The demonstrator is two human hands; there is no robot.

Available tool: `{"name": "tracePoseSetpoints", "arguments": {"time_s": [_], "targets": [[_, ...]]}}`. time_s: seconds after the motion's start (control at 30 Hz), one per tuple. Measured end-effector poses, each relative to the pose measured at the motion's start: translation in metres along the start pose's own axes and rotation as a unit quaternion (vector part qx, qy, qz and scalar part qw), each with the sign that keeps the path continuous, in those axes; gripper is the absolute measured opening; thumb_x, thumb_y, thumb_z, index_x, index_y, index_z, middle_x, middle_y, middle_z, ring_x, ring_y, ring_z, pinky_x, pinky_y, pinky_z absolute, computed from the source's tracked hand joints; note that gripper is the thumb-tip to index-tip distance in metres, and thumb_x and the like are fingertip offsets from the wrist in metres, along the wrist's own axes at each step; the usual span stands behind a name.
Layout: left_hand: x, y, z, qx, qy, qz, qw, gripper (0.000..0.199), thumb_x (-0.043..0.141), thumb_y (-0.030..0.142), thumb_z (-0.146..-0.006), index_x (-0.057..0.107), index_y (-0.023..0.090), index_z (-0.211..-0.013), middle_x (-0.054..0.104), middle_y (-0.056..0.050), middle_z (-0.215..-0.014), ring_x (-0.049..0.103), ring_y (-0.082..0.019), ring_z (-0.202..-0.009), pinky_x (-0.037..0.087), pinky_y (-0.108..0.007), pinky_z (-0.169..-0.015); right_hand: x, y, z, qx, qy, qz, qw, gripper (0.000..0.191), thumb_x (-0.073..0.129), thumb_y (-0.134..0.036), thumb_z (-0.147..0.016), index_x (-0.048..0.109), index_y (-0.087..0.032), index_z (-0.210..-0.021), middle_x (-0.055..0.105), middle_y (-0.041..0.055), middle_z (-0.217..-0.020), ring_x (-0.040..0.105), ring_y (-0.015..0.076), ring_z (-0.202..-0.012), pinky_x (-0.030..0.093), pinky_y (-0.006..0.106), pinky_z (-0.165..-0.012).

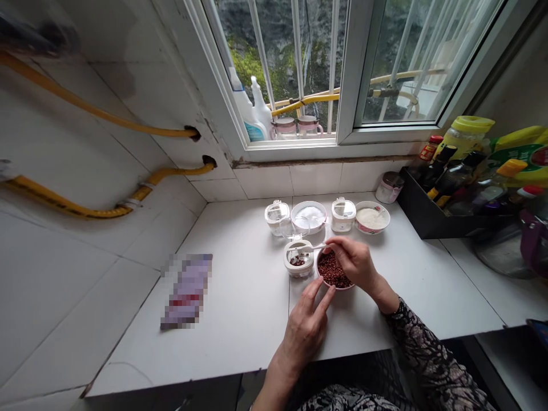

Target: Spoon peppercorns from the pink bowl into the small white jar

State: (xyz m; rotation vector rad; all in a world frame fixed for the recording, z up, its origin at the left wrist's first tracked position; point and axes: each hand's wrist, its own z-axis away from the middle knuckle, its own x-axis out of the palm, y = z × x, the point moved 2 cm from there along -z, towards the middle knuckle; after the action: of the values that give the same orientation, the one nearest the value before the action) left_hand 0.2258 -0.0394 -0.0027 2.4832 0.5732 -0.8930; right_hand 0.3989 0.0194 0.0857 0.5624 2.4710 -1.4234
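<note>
My right hand pinches the handle of a small white spoon, whose head is over the opened seasoning jar. A few dark red grains that look like Sichuan peppercorns lie inside this clear-walled jar. Right beside it stands a pink-rimmed bowl filled with the same peppercorns, partly covered by my right hand. My left hand has its fingers stretched and apart, with the fingertips against the bowl's near rim. What the spoon carries is too small to make out.
Behind are two lidded seasoning jars, a bowl of white granules and a bowl of off-white powder. A black box of bottles stands at right. A blurred purple packet lies left on the white counter.
</note>
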Motion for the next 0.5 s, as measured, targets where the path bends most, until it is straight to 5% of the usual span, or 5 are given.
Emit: {"name": "tracePoseSetpoints", "arguments": {"time_s": [0.2,0.33,0.5], "targets": [[-0.001,0.001,-0.001,-0.002,0.001,-0.001,1.0,0.073,0.042,-0.004,-0.089,0.035,0.022,-0.157,0.051,-0.017,-0.147,0.051,-0.028,-0.138,0.056,-0.042,-0.106,-0.024,0.02,-0.007,0.104,-0.019,0.012,0.994,0.025,0.054,-0.034,-0.095,0.065,-0.021,-0.078,0.066,0.0012,-0.06,0.06,0.0161,-0.054,0.049,0.028,-0.057],[-0.001,0.001,-0.001,-0.001,0.004,0.002,1.0,0.073,0.043,-0.005,-0.089,0.036,0.022,-0.157,0.051,-0.017,-0.146,0.052,-0.028,-0.138,0.056,-0.042,-0.105,-0.018,0.025,-0.006,0.124,-0.075,0.033,0.989,0.023,0.053,-0.026,-0.092,0.063,-0.021,-0.073,0.067,0.0,-0.056,0.062,0.0162,-0.055,0.047,0.028,-0.06],[0.0,0.001,-0.001,-0.003,0.002,0.003,1.0,0.074,0.042,-0.004,-0.09,0.034,0.024,-0.158,0.049,-0.016,-0.149,0.052,-0.027,-0.138,0.056,-0.042,-0.105,-0.014,0.026,-0.005,0.164,-0.064,0.011,0.984,0.023,0.053,-0.024,-0.091,0.064,-0.021,-0.071,0.067,-0.0006,-0.054,0.062,0.0159,-0.054,0.048,0.027,-0.058]]}}
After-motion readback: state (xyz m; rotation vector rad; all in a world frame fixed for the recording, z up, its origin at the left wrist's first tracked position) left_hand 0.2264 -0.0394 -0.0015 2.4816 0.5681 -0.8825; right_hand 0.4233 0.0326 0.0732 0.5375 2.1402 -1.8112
